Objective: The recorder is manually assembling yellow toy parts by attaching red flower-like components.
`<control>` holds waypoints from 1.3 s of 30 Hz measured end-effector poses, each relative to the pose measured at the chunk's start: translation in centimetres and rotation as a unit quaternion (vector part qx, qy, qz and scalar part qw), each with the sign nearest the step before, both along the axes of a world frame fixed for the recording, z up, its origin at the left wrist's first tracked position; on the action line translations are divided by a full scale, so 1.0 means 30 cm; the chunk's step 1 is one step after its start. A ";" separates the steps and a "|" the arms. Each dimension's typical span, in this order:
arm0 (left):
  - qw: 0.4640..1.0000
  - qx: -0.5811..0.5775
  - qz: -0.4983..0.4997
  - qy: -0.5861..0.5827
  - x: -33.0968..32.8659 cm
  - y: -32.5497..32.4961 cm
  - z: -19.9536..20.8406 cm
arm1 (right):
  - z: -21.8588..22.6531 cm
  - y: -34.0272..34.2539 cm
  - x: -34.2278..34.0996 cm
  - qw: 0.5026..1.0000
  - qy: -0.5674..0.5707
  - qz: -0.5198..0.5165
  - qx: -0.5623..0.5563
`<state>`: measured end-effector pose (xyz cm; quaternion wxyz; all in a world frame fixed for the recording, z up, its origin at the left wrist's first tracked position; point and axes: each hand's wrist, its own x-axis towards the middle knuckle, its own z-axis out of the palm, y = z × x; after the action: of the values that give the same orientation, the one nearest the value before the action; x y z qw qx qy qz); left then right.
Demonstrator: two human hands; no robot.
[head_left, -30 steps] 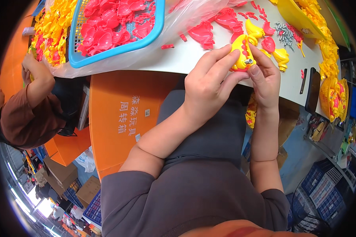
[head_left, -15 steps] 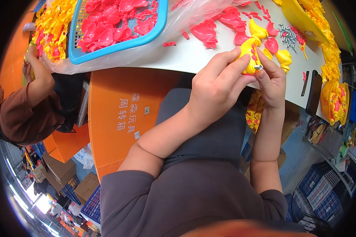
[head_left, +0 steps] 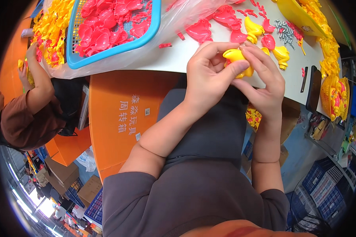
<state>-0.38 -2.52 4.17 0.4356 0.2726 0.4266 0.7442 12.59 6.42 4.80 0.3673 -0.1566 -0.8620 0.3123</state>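
Both my hands are closed on one yellow plastic toy part (head_left: 235,55), held just above the table's front edge. My left hand (head_left: 209,77) grips it with the thumb pressed on its near side. The fingers of my right hand (head_left: 266,81) pinch it from the right. A smooth yellow face is up, with a bit of pink at its left edge; the rest hides behind my fingers. Just beyond lie yellow half-shells (head_left: 253,28), pink cup-shaped parts (head_left: 199,31) and a scatter of silver metal pins (head_left: 286,32). Another yellow shell (head_left: 281,56) rests to the right.
A blue-rimmed basket (head_left: 157,23) of pink parts stands on clear plastic sheeting at left. A dark flat device (head_left: 313,89) and a yellow basket (head_left: 327,93) of parts line the right edge. At far left a co-worker's arm (head_left: 41,83) reaches toward yellow parts. An orange box (head_left: 110,118) stands below the table.
The toy part has been turned over in my hands: its pink pieces and silver pin faced up before, and now a smooth yellow face does. Both hands have shifted slightly, the left one leftward.
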 end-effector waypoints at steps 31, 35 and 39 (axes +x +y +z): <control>0.992 -0.027 -0.120 0.022 -0.029 0.002 -0.006 | 0.010 -0.031 0.070 0.871 0.117 0.028 -0.476; 0.993 -0.023 -0.117 0.017 -0.020 0.001 0.002 | 0.018 -0.038 0.082 0.888 0.122 0.048 -0.440; 0.993 -0.017 -0.112 -0.028 -0.007 0.003 0.006 | 0.014 -0.047 0.078 0.886 0.136 0.043 -0.442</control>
<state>-0.59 -2.45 4.35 0.5325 0.2906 0.3936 0.6907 14.95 5.00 5.21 0.3598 -0.2218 -0.5825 0.6943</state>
